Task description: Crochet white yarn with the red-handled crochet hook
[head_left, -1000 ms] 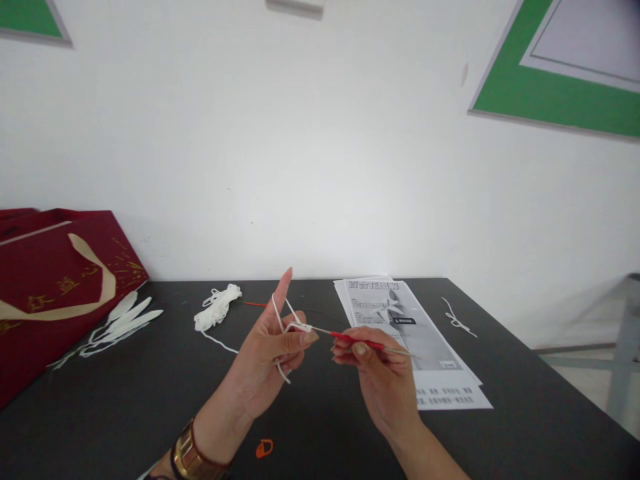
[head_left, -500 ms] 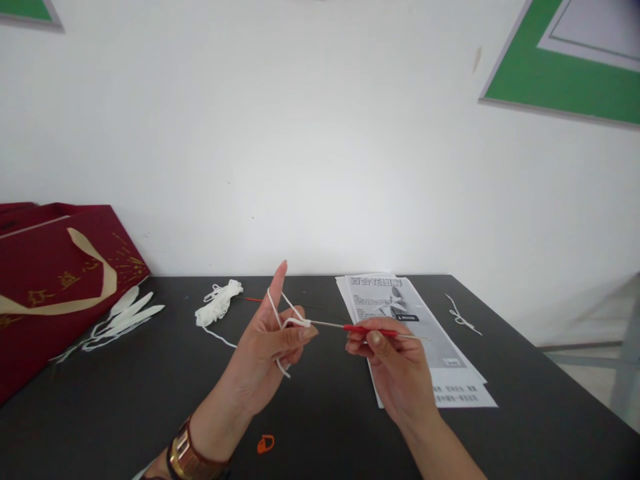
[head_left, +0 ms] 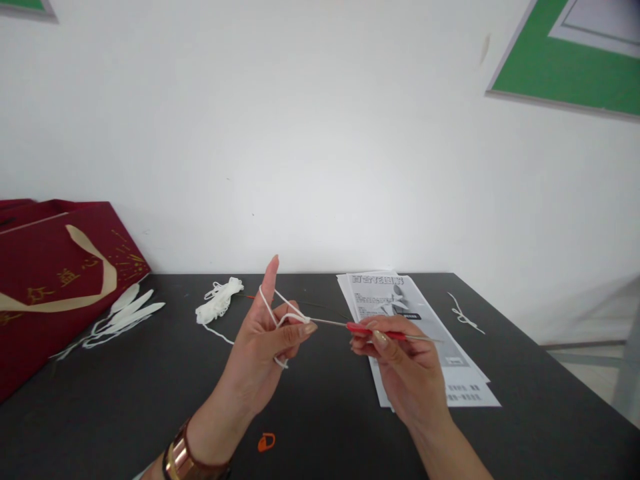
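Note:
White yarn [head_left: 291, 302] runs around the raised index finger of my left hand [head_left: 270, 340], and its thumb and fingers pinch the yarn near the thumb tip. A short yarn end hangs below that hand. My right hand [head_left: 407, 363] is closed round the red grip of a crochet hook [head_left: 356, 327]. The hook's thin metal shaft points left, its tip at the yarn by my left thumb; the exact loop there is too small to make out. A skein of white yarn [head_left: 219, 301] lies behind, a strand leading from it toward my left hand.
Printed sheets [head_left: 465, 383] lie beneath and behind my right hand on the black table [head_left: 320, 427]. An orange stitch marker [head_left: 266, 441] is near the front. To the left are white crocheted pieces [head_left: 131, 310] and a dark red bag [head_left: 55, 267]; a knotted yarn scrap [head_left: 465, 315] lies right.
My right hand has shifted slightly right with the crochet hook. My left index finger has moved a little left and up, the yarn still around it.

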A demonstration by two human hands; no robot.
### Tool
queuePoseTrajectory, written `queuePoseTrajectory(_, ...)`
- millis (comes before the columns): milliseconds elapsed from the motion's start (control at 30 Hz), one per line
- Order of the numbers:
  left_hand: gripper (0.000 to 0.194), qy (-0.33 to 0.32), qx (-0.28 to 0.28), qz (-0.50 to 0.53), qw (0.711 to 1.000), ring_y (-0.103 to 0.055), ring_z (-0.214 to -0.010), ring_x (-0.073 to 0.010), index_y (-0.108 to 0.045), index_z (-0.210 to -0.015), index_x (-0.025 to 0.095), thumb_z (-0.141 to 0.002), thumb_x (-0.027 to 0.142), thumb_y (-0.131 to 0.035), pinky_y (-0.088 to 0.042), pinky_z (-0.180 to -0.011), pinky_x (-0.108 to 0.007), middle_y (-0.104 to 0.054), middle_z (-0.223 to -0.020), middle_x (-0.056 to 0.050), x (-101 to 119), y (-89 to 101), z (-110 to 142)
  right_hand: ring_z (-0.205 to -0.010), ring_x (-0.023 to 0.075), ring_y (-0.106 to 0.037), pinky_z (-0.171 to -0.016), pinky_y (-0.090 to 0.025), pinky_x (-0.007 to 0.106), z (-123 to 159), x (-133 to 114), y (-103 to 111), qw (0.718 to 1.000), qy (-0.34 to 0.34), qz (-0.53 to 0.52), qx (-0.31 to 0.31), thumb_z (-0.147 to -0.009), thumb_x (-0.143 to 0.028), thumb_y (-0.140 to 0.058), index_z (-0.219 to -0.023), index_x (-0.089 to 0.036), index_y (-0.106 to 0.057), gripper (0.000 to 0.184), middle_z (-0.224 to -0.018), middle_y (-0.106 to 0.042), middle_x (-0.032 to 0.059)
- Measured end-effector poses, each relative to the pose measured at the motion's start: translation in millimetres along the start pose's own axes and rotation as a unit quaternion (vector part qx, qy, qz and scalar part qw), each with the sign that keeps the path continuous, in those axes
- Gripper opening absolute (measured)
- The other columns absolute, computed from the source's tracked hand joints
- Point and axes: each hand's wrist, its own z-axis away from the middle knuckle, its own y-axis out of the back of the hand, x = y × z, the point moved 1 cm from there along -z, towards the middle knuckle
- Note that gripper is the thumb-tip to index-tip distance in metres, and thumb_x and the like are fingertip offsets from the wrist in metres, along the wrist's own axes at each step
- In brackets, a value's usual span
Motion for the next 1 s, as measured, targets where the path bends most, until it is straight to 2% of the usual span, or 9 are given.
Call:
queuePoseTrajectory(367, 0.111, -0.007, 0.014, -0.023, 1.000, -0.034, -0.047, -0.0057, -0.014, -0.148, 0.038, -0.062, 0.003, -0.074, -0.023, -0.042, -0.016, -0.049, -0.059, 0.009, -0.5, -1.0, 0.6, -0.079, 0.0172, -0.071, -0.070, -0.061, 0.028, 0.0, -3.4, 2.3, 0.999, 0.039, 0.024, 0.000, -0.080, -0.018, -0.070, -0.083, -0.021, -0.072, 0.004, -0.088, -0.070, 0.0029)
queuePoseTrajectory(633, 0.106, 0.005, 0.005, -0.023, 1.000, -0.034, -0.046, -0.0054, -0.022, -0.146, 0.040, -0.061, 0.003, -0.074, -0.024, -0.042, -0.016, -0.051, -0.059, 0.008, 0.0, 0.3, 1.0, -0.077, 0.0189, -0.069, -0.071, -0.061, 0.034, 1.4, -7.9, 4.5, 0.994, 0.076, 0.075, -0.013, -0.079, -0.018, -0.070, -0.083, -0.021, -0.071, 0.006, -0.089, -0.069, 0.0047)
queuePoseTrajectory(800, 0.105, 0.018, 0.000, -0.001, 1.000, -0.031, -0.043, -0.0041, -0.024, -0.146, 0.038, -0.060, 0.003, -0.074, -0.021, -0.040, -0.016, -0.049, -0.058, 0.009, -0.8, -1.4, 0.1, -0.078, 0.0186, -0.066, -0.071, -0.059, 0.035, 3.8, -12.1, 3.9, 0.993, 0.070, 0.096, -0.005, -0.079, -0.020, -0.071, -0.082, -0.022, -0.070, 0.004, -0.090, -0.068, 0.0043)
queuePoseTrajectory(1000, 0.106, 0.033, 0.002, -0.015, 0.999, -0.032, -0.044, -0.0044, -0.025, -0.145, 0.038, -0.059, 0.004, -0.075, -0.021, -0.040, -0.016, -0.049, -0.057, 0.009, 1.1, -2.4, 0.2, -0.082, 0.0188, -0.065, -0.070, -0.056, 0.031, 2.2, -15.1, 9.0, 0.979, 0.123, 0.164, -0.017, -0.080, -0.019, -0.070, -0.084, -0.023, -0.070, 0.006, -0.087, -0.069, 0.0047)
